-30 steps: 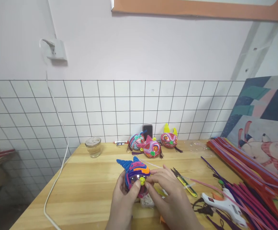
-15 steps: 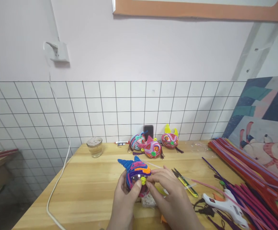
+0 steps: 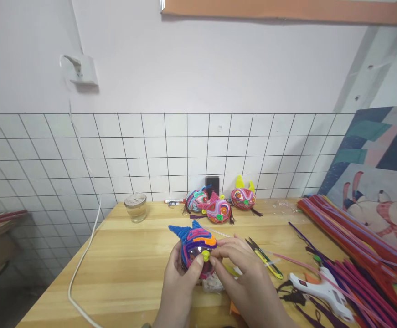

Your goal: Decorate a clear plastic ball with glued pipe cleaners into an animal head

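Note:
My left hand [image 3: 181, 275] is wrapped around a clear ball [image 3: 194, 243] partly covered with coiled pipe cleaners in blue, pink, purple and orange. Two blue pointed ears rise from its top left. A small yellow pipe-cleaner coil [image 3: 205, 255] sits on the bare shiny front, with my left thumb against its lower left. On its right side, the thumb and forefinger of my right hand [image 3: 244, 269] are pinched together at the coil's edge. The ball's underside is hidden by my hands. Beneath them, a small clear packet [image 3: 213, 283] lies partly covered on the table.
Three similar decorated balls [image 3: 219, 210] stand by the tiled wall, near a dark phone-like object [image 3: 212, 186]. A glass candle-like cup [image 3: 136, 208] is at left. Yellow thread snips [image 3: 265, 259], a white glue gun [image 3: 323, 291] and bundled pipe cleaners [image 3: 352, 241] lie at right.
Both hands stay on the ball with almost the same grip. The ball and hands sit very slightly farther right, and the view has tilted a little.

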### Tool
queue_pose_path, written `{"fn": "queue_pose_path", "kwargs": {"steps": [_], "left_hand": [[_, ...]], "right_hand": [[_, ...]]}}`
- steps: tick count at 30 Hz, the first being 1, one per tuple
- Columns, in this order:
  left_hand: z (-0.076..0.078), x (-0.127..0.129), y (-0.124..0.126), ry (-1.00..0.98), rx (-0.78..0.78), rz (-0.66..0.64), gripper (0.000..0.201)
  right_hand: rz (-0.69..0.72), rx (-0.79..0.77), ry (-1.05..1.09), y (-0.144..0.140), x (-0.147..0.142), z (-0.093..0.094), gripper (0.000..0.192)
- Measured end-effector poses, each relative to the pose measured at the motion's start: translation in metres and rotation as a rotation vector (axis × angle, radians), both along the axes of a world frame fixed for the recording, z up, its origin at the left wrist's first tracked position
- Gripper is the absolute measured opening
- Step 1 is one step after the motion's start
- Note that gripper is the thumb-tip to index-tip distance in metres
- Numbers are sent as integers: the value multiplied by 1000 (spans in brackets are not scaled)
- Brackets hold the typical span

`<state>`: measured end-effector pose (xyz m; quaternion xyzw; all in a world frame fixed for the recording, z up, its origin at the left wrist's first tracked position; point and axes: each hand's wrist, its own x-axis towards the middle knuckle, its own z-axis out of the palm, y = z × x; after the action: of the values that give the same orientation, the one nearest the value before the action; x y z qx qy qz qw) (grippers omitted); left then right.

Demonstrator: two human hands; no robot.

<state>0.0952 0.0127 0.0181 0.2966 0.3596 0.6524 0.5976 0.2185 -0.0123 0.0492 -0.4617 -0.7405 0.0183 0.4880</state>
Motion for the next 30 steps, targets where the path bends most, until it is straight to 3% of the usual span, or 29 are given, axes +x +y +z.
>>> {"fn": "queue_pose_path", "kwargs": {"steps": [30], "left_hand": [[11, -2, -5, -18, -4, -57, 54]], "right_hand": [[-5, 0, 15, 3, 4, -4, 13]]}}
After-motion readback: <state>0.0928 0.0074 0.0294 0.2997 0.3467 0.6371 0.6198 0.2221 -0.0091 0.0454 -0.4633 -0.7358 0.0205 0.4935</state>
